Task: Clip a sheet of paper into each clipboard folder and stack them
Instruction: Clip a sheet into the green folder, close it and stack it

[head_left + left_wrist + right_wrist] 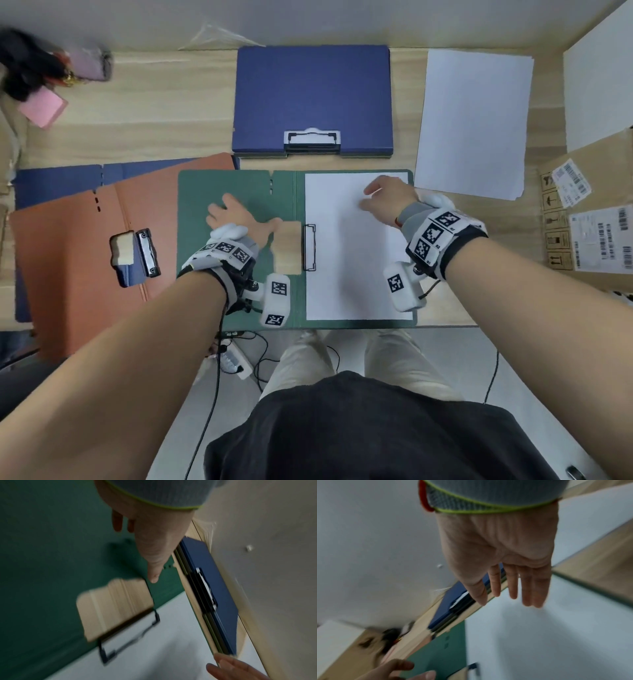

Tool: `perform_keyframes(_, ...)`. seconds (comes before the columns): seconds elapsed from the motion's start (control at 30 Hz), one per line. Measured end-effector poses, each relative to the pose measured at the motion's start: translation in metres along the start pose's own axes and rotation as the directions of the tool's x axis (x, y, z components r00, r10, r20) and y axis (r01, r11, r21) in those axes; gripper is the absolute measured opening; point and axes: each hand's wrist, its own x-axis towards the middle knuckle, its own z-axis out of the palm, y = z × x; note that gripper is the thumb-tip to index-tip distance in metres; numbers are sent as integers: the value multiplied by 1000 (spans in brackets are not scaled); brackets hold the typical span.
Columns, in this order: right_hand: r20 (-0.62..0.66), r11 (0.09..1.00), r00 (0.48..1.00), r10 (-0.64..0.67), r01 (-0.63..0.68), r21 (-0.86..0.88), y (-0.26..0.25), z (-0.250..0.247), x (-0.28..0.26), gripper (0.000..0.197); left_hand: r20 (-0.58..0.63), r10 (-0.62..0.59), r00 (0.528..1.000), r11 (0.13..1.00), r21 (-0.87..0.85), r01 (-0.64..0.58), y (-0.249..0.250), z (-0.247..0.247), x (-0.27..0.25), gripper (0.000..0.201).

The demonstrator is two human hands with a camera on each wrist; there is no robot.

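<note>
Green and lying open flat at the near edge of the pale wooden table point(154, 113), the green clipboard folder point(236, 301) has a white sheet of paper point(349, 274) on its right panel, with the black wire clip point(309, 247) over the sheet's left edge. The left hand point(236, 219) lies spread with straight fingers on the folder's left cover, beside a cut-out window through which the table shows. The right hand point(387, 198) hovers or rests flat over the upper part of the sheet, fingers straight and grasping nothing; contact cannot be judged.

Beyond the green folder lies a closed stack of clipboard folders with a dark blue one on top point(311, 99), its metal clip facing the person. To the left an open orange clipboard folder point(68, 274) overlaps an open blue clipboard folder point(51, 181). A loose stack of white paper point(472, 120) sits to the right of the closed stack.

Cardboard boxes point(589, 212) at the right edge carry barcode labels and printed handling symbols; their writing is too small to read. Both wrists wear bands with black-and-white square marker patterns.
</note>
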Motion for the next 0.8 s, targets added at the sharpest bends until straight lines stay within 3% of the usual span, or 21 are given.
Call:
perform_keyframes(0.07, 88, 994, 995, -39, 47, -96, -28, 16, -1, 47, 3, -88, 996, 995, 50, 87, -23, -16, 12, 112)
perform_keyframes(0.2, 185, 955, 983, 20, 36, -296, -47, 48, -2, 58, 123, -198, 972, 974, 136, 181, -69, -32, 29, 135)
perform_keyframes(0.37, 228, 933, 971, 79, 9, -361, -53, 66, -3, 67, 104, -201, 974, 979, 65, 195, -92, -47, 35, 117)
perform_keyframes(0.6, 238, 948, 967, 92, -12, -317, -56, 63, -3, 71, 181, -151, 972, 981, -96, 171, -110, -43, 87, 125)
perform_keyframes(0.7, 239, 951, 965, 105, -27, -307, -56, 63, -6, 70, 164, -141, 976, 989, -12, 145, -94, -74, 67, 103)
perform_keyframes(0.8, 236, 960, 967, 98, -29, -280, -53, 63, -8, 72, 223, -102, 970, 994, 57, 92, -97, -69, 65, 119)
